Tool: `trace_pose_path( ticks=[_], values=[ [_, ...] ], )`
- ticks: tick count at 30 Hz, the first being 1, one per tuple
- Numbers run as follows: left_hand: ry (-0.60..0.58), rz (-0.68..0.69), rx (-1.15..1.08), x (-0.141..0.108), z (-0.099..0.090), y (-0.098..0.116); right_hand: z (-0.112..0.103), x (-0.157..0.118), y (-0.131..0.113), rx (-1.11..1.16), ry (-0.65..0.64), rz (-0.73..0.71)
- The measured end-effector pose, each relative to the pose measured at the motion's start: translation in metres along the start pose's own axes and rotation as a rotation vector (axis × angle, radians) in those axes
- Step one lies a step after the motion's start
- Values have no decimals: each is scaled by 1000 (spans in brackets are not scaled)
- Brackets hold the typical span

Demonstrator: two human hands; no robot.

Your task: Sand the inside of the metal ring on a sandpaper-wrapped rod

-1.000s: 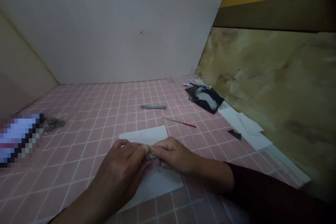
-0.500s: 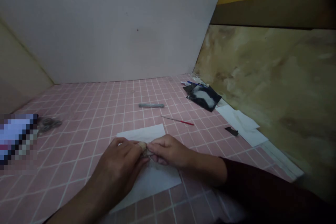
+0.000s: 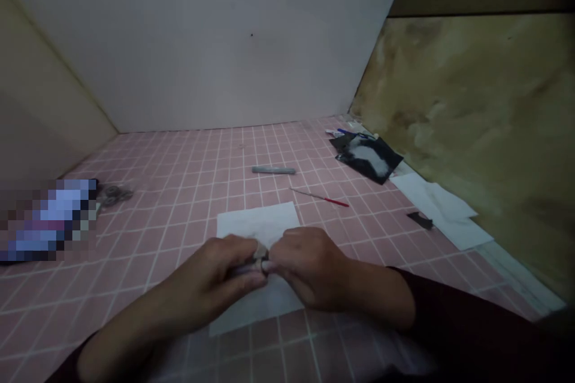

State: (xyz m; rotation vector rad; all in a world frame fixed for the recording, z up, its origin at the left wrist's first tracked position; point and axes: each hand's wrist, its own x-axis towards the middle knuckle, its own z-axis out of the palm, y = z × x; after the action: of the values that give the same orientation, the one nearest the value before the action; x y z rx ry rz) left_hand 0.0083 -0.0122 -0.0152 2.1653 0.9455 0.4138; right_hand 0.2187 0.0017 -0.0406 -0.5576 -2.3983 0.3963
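My left hand and my right hand meet above a white paper sheet, their fingertips pinching a small tan object between them. Fingers hide most of this object, so its shape cannot be made out. A pale slender piece seems to run from it under my left fingers, but it is too blurred to name. The sheet lies flat on the pink tiled surface, partly covered by both hands.
A grey stick and a thin red-tipped tool lie beyond the sheet. To the right are a black-and-white packet, white papers and a small black piece. A blurred object lies at left, with a dark cluster beside it.
My hands have rotated around the tan object, and my left forearm now lies lower and more sideways. The whole scene has shifted in view as my head moved.
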Motion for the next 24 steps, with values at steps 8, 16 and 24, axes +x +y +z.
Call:
trace_pose_path(
  ticks=[8,16,24],
  values=[
    [474,219,596,8,30,-2,0,11,12,836,-230,775],
    [402,157,543,5,2,-17,-22,11,8,227,-74,418],
    [393,213,479,5,14,-9,-11,8,1,323,-97,460]
  ],
)
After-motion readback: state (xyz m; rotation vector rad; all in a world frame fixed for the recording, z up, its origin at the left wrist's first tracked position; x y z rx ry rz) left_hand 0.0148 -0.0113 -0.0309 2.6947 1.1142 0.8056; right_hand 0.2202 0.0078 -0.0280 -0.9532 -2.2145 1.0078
